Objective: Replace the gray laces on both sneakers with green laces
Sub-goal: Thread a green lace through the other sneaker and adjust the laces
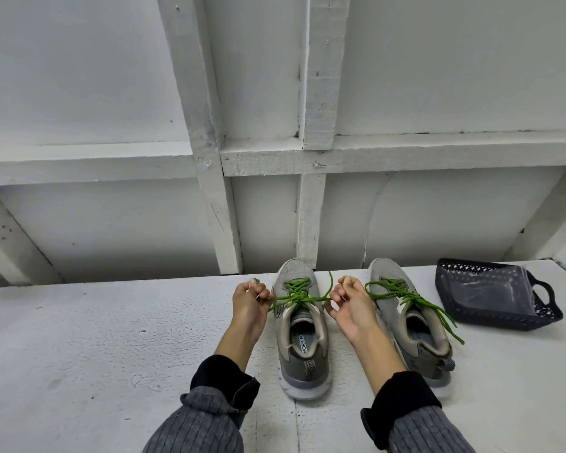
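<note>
We see left hand (250,297) and right hand (347,300), each grip pinching a green lace (296,299) end, probably taut, over the left sneaker (299,325); second sneaker (406,322) and dark basket (490,299) right of the grips.

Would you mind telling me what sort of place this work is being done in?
Probably a workshop or storage space: a rough white-painted work surface, a bare timber-framed wall behind it, and a dark plastic basket beside the sneakers.
</note>
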Demonstrator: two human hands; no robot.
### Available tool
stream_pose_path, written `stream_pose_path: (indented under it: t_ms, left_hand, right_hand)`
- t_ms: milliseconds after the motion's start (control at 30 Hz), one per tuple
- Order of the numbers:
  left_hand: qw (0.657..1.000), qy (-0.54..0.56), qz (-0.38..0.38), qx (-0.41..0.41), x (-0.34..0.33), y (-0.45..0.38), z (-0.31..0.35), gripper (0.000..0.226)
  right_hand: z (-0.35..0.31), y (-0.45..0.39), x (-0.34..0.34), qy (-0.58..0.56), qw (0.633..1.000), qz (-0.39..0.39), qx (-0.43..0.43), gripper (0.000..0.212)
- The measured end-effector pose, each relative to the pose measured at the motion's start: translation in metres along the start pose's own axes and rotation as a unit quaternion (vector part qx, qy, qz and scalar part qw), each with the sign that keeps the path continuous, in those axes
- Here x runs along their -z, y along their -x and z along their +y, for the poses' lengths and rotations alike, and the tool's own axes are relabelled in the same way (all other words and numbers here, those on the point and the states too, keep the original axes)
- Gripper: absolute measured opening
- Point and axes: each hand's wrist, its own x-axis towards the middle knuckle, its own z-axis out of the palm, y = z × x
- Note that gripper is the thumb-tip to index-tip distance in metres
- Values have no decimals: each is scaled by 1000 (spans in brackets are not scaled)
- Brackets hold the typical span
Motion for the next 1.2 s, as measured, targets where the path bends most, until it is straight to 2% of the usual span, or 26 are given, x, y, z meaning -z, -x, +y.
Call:
stream_pose_path:
  t_ms: [200,400,500,633,1000,1067,1133,1200]
  left_hand:
    - [1000,-11,12,7,3,-5,0,32]
    - [996,-91,11,16,3,-7,-3,23]
    - [991,-130,7,5,2,-3,-5,16]
    - [982,-188,-1,-24,0,7,-10,19]
    - [966,-248,-14,-73,1,14,-12,24]
    - [956,-276,-27,-94,0,16,-14,26]
    - [939,-319,-40,-123,-1,19,-15,27]
    - [892,-411,-50,-182,-1,25,-16,27]
  right_hand:
    - [5,-3,0,0,999,31,-14,28]
    - [-3,9,0,180,982,32,46,23]
    - [-2,11,4,237,970,30,57,21]
    - [1,17,5,265,962,27,64,18]
    - [-5,26,8,347,932,9,103,16]
    - [-5,26,8,388,915,12,112,18]
    - [-6,27,10,459,880,19,123,16]
    - [-10,30,12,537,830,36,147,20]
